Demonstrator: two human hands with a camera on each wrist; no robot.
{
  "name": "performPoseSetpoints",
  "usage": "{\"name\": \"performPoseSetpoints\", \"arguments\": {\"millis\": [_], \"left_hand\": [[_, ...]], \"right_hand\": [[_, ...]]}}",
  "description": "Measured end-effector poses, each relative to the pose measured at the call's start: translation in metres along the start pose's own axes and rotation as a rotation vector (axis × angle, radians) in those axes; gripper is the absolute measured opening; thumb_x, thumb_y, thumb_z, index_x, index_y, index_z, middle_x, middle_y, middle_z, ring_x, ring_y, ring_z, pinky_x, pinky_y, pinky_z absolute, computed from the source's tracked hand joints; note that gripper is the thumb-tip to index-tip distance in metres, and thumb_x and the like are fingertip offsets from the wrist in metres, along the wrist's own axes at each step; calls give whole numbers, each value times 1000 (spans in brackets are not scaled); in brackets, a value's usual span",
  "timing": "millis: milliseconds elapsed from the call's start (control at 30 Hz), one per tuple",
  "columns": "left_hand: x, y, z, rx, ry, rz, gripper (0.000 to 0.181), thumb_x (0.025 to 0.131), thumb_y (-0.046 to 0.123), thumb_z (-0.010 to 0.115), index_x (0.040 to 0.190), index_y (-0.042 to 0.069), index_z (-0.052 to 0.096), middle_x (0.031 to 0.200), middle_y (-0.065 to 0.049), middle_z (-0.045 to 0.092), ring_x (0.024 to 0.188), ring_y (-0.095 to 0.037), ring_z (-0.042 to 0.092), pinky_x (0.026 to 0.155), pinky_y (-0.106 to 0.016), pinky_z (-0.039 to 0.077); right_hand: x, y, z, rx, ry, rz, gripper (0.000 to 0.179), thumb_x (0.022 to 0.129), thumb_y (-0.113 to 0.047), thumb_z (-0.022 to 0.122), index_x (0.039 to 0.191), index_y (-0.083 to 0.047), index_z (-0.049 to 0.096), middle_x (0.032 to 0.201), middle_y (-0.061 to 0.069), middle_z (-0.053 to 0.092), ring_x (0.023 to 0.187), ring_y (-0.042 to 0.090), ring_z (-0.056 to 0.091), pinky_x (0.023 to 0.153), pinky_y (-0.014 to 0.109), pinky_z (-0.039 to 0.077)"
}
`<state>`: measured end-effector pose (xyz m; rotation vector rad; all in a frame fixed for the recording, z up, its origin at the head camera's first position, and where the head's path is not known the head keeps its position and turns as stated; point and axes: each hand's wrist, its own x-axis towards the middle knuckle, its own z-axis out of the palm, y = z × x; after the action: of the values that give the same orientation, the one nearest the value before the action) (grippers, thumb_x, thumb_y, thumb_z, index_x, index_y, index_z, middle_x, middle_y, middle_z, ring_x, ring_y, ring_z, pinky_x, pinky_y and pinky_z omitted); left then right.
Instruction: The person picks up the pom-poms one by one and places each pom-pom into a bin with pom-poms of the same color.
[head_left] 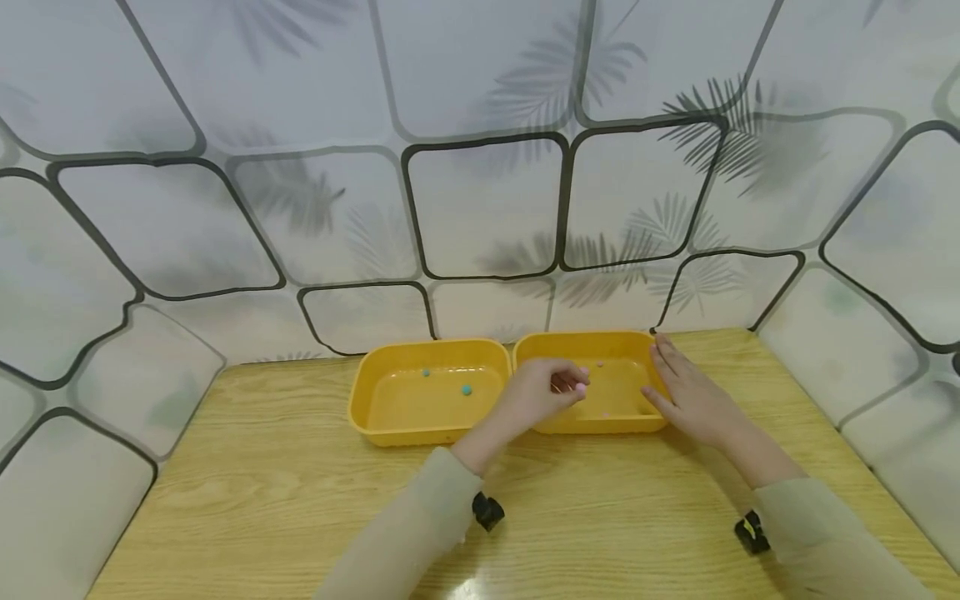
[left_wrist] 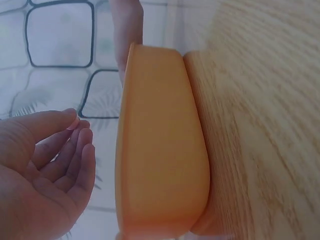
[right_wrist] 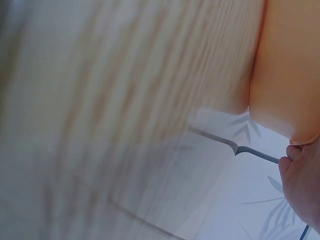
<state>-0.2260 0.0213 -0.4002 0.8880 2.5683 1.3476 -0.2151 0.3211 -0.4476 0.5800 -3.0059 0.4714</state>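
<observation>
My left hand [head_left: 534, 393] is over the left part of the right yellow tray [head_left: 622, 425]. Its thumb and fingertips pinch a small pink ball [head_left: 581, 389], which also shows between the fingertips in the left wrist view [left_wrist: 74, 125]. Tiny pink balls [head_left: 599, 363] lie inside that tray. At the tray's right end rests my right hand [head_left: 693, 402], fingers extended along the rim and thumb reaching over the edge. In the right wrist view only part of this hand [right_wrist: 302, 182] shows, against the tray's end.
A second yellow tray [head_left: 375, 433] stands close on the left, holding two blue-green balls [head_left: 467, 390] of different size. Both trays sit on a wood-grain table [head_left: 262, 467], near a patterned curtain or wall covering [head_left: 487, 208] at the back and sides.
</observation>
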Motion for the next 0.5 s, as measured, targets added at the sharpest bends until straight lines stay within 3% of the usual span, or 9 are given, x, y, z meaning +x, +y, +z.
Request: {"name": "performPoseSetpoints", "arguments": {"millis": [267,500], "left_hand": [[18,-13,-7,21,60,-61,13,98,12,78,109,5,81,103,-10,80,85,-16,71,73,-19,56],[28,-21,-9,-6,73,-132,14,97,8,78,110,2,79,107,-13,78,93,-22,72,79,-23,60]], "right_hand": [[1,0,-1,13,-8,-1,83,114,-43,46,163,16,14,174,35,4,162,52,10,134,59,12],[1,0,-1,16,2,-10,83,113,-42,48,162,17,15,173,36,6,161,53,11,133,61,14]]}}
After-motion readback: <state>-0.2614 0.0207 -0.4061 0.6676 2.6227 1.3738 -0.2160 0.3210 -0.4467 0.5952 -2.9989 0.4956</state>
